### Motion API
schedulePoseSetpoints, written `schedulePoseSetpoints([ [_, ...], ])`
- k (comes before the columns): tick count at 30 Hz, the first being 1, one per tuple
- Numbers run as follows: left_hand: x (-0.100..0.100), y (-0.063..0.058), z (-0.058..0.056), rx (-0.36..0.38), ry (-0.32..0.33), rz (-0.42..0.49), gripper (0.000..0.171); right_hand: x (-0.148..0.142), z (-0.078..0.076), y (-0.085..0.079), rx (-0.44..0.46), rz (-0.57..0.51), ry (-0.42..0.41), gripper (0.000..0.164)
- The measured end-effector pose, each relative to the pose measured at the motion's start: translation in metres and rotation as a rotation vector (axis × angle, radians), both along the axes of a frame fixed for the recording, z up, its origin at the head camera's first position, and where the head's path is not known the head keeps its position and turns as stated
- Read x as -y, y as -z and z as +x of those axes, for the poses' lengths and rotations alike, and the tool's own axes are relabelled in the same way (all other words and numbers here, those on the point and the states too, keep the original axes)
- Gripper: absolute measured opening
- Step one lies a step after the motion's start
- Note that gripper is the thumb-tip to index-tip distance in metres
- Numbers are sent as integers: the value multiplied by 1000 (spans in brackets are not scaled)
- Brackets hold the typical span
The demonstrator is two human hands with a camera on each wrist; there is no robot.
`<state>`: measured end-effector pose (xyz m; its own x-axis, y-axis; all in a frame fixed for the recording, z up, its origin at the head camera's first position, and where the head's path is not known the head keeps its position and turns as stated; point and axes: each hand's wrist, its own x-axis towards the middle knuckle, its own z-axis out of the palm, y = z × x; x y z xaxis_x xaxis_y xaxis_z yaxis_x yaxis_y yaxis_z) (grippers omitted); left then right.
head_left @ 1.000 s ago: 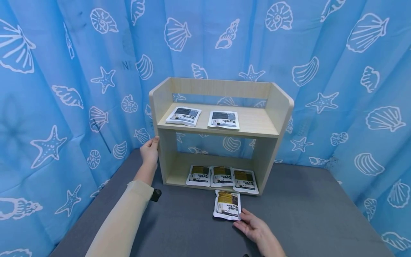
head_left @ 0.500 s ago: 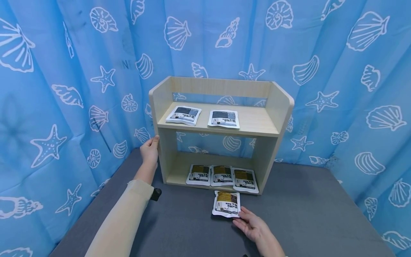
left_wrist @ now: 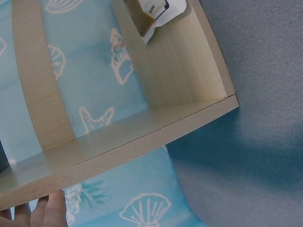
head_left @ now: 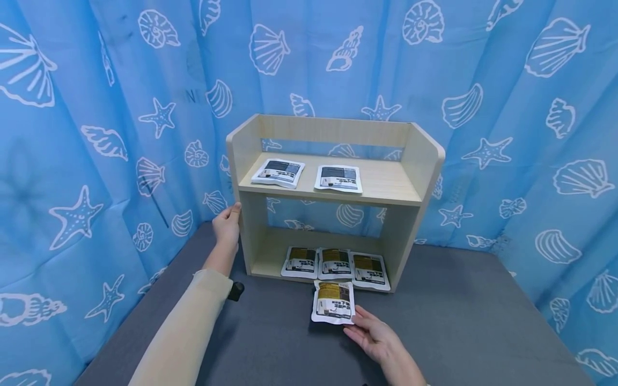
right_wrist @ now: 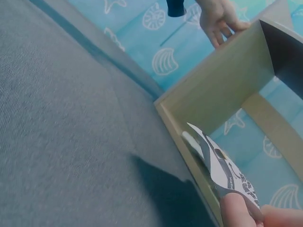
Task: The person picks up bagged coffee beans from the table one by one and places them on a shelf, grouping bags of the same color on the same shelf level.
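Note:
My right hand (head_left: 379, 343) pinches the near right corner of a white pouch (head_left: 333, 303) with a gold-and-black label, held above the grey table in front of the shelf. The right wrist view shows the thumb (right_wrist: 235, 211) on this tilted pouch (right_wrist: 227, 168). My left hand (head_left: 227, 225) touches the outer face of the left side panel of a two-tier wooden shelf (head_left: 333, 199); in the left wrist view its fingers (left_wrist: 49, 210) press against the panel. Three gold-labelled pouches (head_left: 334, 264) lie side by side on the lower tier, just behind the held one.
On the upper tier lie two pouches with dark grey-blue labels, one at left (head_left: 278, 172) and one near the middle (head_left: 339, 178). A grey-covered table (head_left: 463, 321) extends in front and to the sides. Blue shell-patterned curtains (head_left: 309, 59) hang behind and beside it.
The right hand has carried the held pouch slightly left and toward the shelf's lower tier. My left hand stays at the side panel, and the shelved pouches stay where they were.

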<state>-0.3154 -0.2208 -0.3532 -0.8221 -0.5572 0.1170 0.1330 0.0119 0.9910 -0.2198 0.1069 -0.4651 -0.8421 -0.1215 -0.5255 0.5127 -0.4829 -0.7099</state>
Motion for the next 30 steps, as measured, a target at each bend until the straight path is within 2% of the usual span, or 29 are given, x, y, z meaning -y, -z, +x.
schedulePoseSetpoints([
  [16,-1,0,-1,-10,-5,9,50,35,-11,-22,-44,-55,-29,56],
  [30,0,2,-4,4,-14,18,52,59,-24,-28,-58,-94,-33,54],
])
